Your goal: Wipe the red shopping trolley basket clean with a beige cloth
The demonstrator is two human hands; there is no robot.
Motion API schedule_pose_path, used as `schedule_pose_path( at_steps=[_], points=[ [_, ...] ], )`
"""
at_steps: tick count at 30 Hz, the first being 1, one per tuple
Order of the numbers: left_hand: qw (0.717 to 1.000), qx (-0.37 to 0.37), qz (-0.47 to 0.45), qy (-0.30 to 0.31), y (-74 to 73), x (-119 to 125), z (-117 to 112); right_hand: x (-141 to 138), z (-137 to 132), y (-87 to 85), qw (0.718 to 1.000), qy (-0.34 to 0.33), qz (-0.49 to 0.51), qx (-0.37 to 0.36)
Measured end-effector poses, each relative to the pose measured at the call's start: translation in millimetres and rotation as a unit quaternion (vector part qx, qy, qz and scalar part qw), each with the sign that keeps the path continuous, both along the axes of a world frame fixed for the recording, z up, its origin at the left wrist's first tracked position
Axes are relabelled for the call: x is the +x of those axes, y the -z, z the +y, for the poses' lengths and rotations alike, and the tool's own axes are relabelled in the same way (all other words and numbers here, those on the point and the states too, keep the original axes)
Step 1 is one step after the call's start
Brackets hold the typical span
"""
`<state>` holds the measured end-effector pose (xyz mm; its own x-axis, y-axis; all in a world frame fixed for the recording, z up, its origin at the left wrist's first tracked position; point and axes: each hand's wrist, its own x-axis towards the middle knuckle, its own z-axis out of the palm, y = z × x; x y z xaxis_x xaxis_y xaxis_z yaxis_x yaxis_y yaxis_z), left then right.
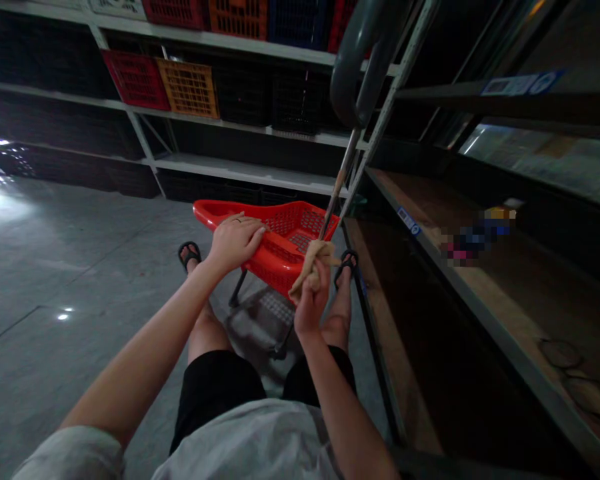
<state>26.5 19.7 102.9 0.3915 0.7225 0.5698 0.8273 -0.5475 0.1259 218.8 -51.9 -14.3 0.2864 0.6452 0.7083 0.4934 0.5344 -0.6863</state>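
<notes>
A red plastic shopping basket cart stands between my legs, its perforated basket tilted towards me. My left hand lies over the basket's near rim on the left, fingers hooked across it. My right hand is closed on a bunched tan cloth at the basket's right corner. The cloth lies against the lower end of the cart's metal handle pole, where brownish patches show. A thick grey plastic grip tops the pole. My right fingertips are partly hidden by the cloth.
A white metal rack with red, orange and dark plastic crates stands ahead. Close on my right is a wooden-board shelf unit holding a blurred colourful item and dark-rimmed glasses. Grey concrete floor extends left.
</notes>
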Motion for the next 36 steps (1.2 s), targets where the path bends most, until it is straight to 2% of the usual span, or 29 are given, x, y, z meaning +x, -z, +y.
schedule_pose_path(
  at_steps=[2,3,5,7,10,13,15,17,19,22,25,27,28,30,33,36],
  points=[
    [0.998,-0.008,0.018,-0.056,4.7,5,6,-14,-9,-20.1,0.998,-0.005,-0.043,0.051],
    [0.997,-0.01,0.025,-0.076,6.9,10,6,-17,-10,-29.0,0.992,-0.003,-0.102,0.07],
    [0.996,-0.011,0.039,-0.085,10.4,21,3,-16,-3,-41.0,0.971,0.015,-0.214,0.102],
    [0.997,-0.009,0.048,-0.066,11.9,31,-2,-3,8,-44.0,0.954,0.052,-0.264,0.131],
    [0.999,-0.012,0.039,-0.018,8.1,36,-10,27,21,-38.6,0.954,0.087,-0.253,0.138],
    [1.0,-0.008,0.015,0.009,-1.2,22,-11,59,25,-34.5,0.966,0.12,-0.198,0.114],
    [1.0,0.012,0.009,-0.025,-5.3,4,-6,75,27,-35.3,0.973,0.151,-0.149,0.09],
    [0.996,0.008,0.023,-0.09,-4.6,-11,0,79,30,-38.0,0.974,0.175,-0.127,0.068],
    [0.986,-0.021,0.042,-0.161,0.6,-16,4,67,32,-41.0,0.971,0.171,-0.159,0.054],
    [0.972,-0.036,0.043,-0.23,9.2,-4,2,23,35,-44.8,0.96,0.125,-0.245,0.045],
    [0.97,-0.025,0.043,-0.236,11.5,13,-6,-22,39,-47.1,0.945,0.079,-0.314,0.05],
    [0.975,-0.024,0.058,-0.215,10.2,18,-10,-33,43,-47.1,0.933,0.053,-0.351,0.05],
    [0.977,-0.026,0.067,-0.2,9.5,18,-11,-29,45,-46.3,0.929,0.045,-0.364,0.051],
    [0.981,-0.03,0.086,-0.171,8.7,16,-12,-5,50,-43.1,0.923,0.04,-0.379,0.056],
    [0.983,-0.032,0.107,-0.145,9.1,13,-11,59,64,-36.8,0.927,0.053,-0.367,0.061],
    [0.987,-0.036,0.105,-0.115,8.3,10,-9,120,84,-35.3,0.948,0.08,-0.307,0.039]
  ],
)
